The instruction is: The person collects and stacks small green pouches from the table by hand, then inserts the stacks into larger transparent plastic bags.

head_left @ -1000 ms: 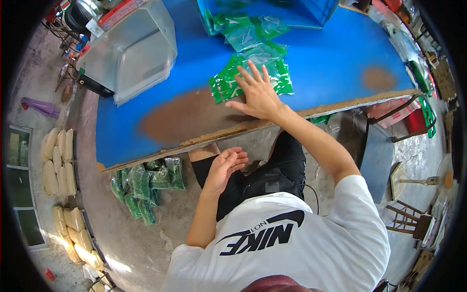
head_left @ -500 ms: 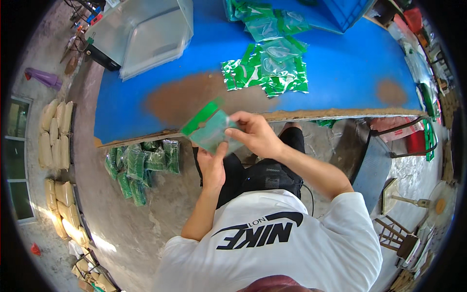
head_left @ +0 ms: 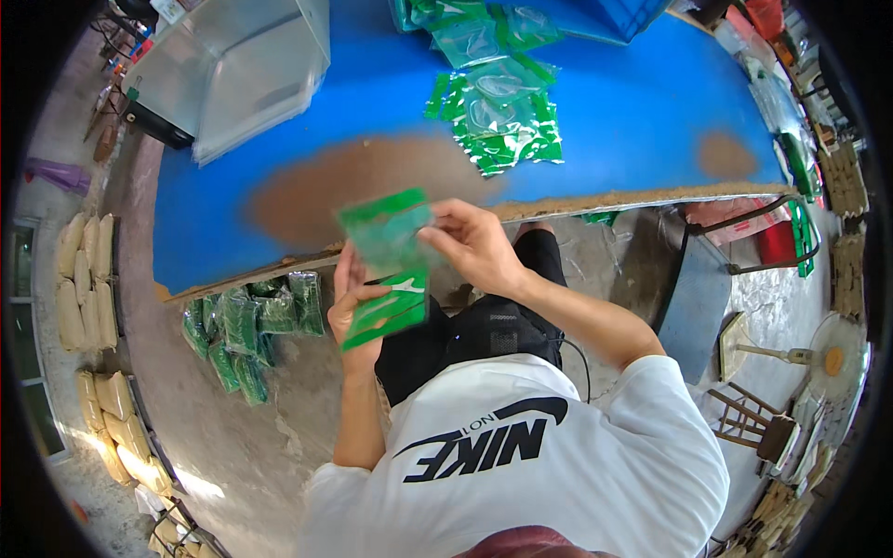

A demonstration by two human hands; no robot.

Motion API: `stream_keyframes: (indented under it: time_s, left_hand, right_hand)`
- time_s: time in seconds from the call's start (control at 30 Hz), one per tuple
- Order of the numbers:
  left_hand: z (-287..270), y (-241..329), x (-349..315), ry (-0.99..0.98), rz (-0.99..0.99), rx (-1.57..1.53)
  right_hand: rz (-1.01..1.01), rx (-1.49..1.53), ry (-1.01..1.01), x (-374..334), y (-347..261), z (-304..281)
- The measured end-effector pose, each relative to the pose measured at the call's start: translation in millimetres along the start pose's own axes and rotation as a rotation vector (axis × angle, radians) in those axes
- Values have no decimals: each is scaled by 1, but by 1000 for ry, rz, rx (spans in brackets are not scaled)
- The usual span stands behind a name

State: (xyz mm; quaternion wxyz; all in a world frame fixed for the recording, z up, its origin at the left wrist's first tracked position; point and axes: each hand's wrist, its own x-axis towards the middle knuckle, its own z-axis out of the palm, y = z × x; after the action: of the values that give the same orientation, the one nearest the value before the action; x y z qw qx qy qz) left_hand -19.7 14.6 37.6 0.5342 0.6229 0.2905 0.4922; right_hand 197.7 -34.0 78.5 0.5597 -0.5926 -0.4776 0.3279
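Note:
My right hand point(head_left: 479, 249) pinches the right edge of a clear plastic bag point(head_left: 395, 244) with a green band on top, a little blurred by motion. My left hand point(head_left: 355, 312) is closed, its thumb over a shiny green-and-white plastic piece point(head_left: 395, 310) just below the bag. Whether that piece is separate from the bag or part of it, I cannot tell. Both hands are in front of the table's near edge, above my lap. On the blue table point(head_left: 642, 130) beyond lies an overlapping pile of similar green-and-clear bags point(head_left: 502, 112).
Clear plastic sheets point(head_left: 251, 88) lean in a holder at the table's back left. A blue crate point(head_left: 614, 19) stands at the back right. Filled green packets point(head_left: 244, 325) lie on the floor at left. A metal-framed chair point(head_left: 702, 298) and a fan point(head_left: 828, 361) are to the right.
The green-and-white piece now shows in my left hand, below the bag. The bag has turned and been lifted slightly. The whole view has shifted, moving the table leftward and up.

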Motion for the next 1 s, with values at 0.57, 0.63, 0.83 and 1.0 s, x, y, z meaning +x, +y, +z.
stream_keyframes:
  time_s: [0.57, 0.63, 0.83, 1.0]
  left_hand:
    - [10, 1, 0, 162, -823, -730]
    - [24, -11, 2, 131, -871, -730]
    - [25, -11, -1, 110, -781, -736]
    - [6, -32, -17, 39, -554, -577]
  right_hand:
    - [-563, -497, -191, 19, 18, -24]
    - [-455, -449, -316, 21, 9, -19]
    - [-493, -913, 221, 45, 4, -71]
    - [-402, -1004, -234, -2, 27, -75]
